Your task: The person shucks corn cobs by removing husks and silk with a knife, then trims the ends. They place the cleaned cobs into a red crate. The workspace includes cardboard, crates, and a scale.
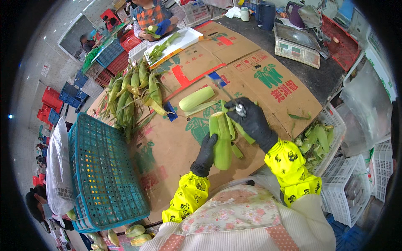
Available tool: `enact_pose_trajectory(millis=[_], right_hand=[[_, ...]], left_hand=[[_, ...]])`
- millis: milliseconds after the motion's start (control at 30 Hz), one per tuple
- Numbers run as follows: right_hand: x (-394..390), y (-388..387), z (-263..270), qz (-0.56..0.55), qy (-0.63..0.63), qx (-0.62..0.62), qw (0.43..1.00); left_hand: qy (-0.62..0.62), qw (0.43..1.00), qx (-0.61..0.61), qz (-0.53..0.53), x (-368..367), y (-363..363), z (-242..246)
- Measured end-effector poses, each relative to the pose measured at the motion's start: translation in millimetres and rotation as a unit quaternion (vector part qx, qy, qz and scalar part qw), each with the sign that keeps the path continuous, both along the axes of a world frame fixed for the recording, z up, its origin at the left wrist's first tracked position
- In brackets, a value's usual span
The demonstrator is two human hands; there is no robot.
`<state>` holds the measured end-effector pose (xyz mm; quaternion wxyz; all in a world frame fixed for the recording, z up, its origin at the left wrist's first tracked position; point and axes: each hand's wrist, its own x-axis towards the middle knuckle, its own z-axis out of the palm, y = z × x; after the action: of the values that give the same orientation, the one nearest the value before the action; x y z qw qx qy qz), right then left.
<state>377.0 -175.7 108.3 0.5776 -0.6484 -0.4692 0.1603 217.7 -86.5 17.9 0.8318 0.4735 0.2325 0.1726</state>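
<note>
My left hand (205, 153), in a black glove, is closed around the lower part of an ear of corn in green husk (222, 144), its cut end pointing away from me. My right hand (249, 120), also gloved in black, grips a knife (226, 91) whose narrow blade points up and left. Loose husk strips (246, 133) lie between the ear and that hand. Beyond them a trimmed ear in pale husk (197, 98) lies on the cardboard (176, 138), beside a loose leaf. A pile of unhusked corn ears (127, 91) sits at the left.
A teal plastic crate (108, 175) stands at the left. A white basket (337, 128) of husk scraps is at the right, a scale (295, 51) at the back right. Across the table a person (154, 18) holds corn above a white tray (179, 44).
</note>
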Motion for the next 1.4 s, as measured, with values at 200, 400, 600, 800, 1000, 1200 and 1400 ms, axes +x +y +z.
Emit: enact_pose_trajectory(millis=[200,400,600,800,1000,1200,1400], right_hand=[[14,14,4,0.133,-0.055,-0.026,0.989],[11,19,-3,0.095,-0.154,-0.006,0.983],[-2,8,-14,0.09,-0.315,0.042,0.944],[-48,-19,-38,0.156,-0.276,0.056,0.947],[-50,-32,-87,-0.004,0.131,-0.07,0.989],[-74,-28,-110,0.096,0.011,-0.25,0.963],[-58,23,-49,0.067,-0.106,0.097,0.987]], left_hand=[[-0.01,0.999,0.036,-0.009,-3,-2,6],[-0.03,0.999,0.009,-0.021,-4,-5,1],[-0.033,0.998,-0.042,0.013,3,-3,-17],[-0.047,0.984,-0.143,0.096,8,7,-14],[-0.073,0.978,-0.116,0.156,-14,37,8],[-0.114,0.971,-0.093,0.187,-40,50,23],[-0.084,0.984,-0.094,0.128,-30,22,28]])
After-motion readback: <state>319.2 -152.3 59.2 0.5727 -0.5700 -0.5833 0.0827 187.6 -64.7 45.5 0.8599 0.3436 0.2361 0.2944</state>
